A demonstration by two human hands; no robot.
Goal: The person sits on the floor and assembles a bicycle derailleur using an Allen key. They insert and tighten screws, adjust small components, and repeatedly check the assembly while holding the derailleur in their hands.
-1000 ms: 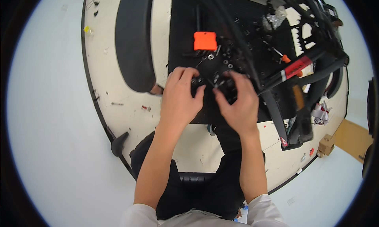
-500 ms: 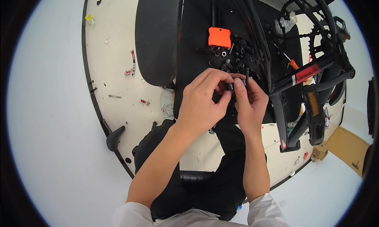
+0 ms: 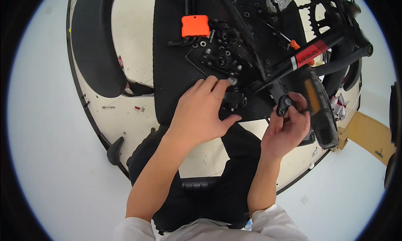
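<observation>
Evidently mid-job, a small silver washer point(image 3: 233, 80) is pinched at the left hand's point(image 3: 200, 115) fingertips over the black work mat point(image 3: 167, 65), beside a heap of loose black bolts and fittings point(image 3: 220, 52) waiting to be sorted. Nearby, the right hand point(image 3: 287, 130) is clamped on a small black clamp part point(image 3: 284, 105), close to the black bicycle frame point(image 3: 310, 56). An orange tool case point(image 3: 195, 25) lies farther up the mat.

Both bare forearms reach forward from white sleeves. The left hand point(image 3: 199, 113) lies palm-down, fingers stretched ahead with fingertips pinched, thumb spread to the side. The right hand point(image 3: 287, 126) is raised, fingers curled closed near its thumb.
</observation>
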